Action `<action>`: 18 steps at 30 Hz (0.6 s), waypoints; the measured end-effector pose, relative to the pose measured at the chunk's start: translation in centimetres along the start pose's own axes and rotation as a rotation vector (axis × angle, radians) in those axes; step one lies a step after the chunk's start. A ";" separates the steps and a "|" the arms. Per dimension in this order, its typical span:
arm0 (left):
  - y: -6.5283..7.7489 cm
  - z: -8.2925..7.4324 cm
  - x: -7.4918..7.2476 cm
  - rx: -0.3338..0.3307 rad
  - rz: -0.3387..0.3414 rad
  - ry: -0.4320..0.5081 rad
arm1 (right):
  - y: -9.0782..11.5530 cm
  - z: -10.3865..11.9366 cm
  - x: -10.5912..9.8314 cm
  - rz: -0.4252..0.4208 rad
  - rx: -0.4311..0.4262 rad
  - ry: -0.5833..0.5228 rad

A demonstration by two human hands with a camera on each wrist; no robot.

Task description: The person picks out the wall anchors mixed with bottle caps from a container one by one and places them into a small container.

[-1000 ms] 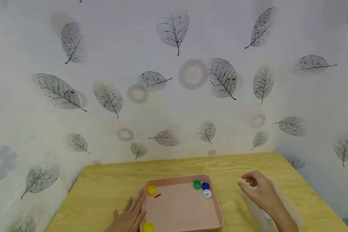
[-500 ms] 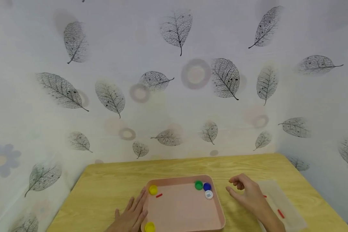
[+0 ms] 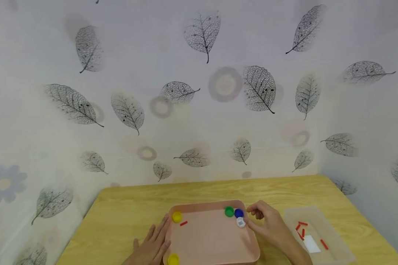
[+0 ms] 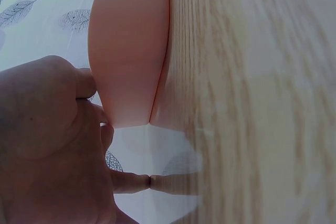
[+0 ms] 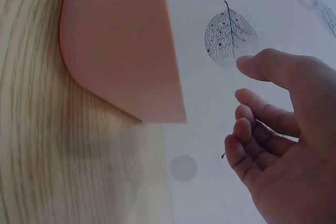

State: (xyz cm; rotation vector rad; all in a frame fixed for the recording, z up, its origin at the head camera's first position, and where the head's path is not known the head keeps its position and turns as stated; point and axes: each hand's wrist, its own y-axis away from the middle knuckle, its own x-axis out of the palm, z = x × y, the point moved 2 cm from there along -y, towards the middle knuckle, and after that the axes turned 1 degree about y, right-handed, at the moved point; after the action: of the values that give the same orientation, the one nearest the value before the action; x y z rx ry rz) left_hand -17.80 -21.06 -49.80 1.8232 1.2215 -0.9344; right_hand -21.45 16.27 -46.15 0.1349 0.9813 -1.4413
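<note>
A pink tray lies on the table. My left hand rests along its left rim with fingers extended; the left wrist view shows that hand against the tray's outer wall. Over the right rim is my right hand, thumb and forefinger apart and close to a white round cap. Nothing is held by the right hand in the right wrist view. Beside the white cap sit a blue cap and a green cap.
Two yellow caps stand at the tray's left corners, a small red stick near the far one. To the right, a translucent tray bears several red sticks and a white card. A leaf-patterned wall covering rises behind.
My right hand has moved left from above the translucent tray to the pink tray's right rim, uncovering the red sticks and white card. The left hand stays on the left rim.
</note>
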 end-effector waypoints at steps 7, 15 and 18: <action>-0.1 0.0 0.1 0.008 0.005 -0.012 | -0.7 0.8 1.3 0.041 -0.035 -0.093; 0.0 0.0 0.0 -0.011 0.021 -0.007 | -1.2 1.7 3.2 0.104 -0.002 -0.162; 0.0 0.0 -0.1 -0.008 0.027 0.016 | -1.4 2.0 3.9 0.107 -0.031 -0.179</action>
State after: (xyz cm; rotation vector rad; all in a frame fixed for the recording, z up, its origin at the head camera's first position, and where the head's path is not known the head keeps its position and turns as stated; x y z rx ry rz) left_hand -17.79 -21.06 -49.69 1.8397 1.2062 -0.9000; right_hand -22.35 11.76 -46.73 0.0346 0.8373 -1.3163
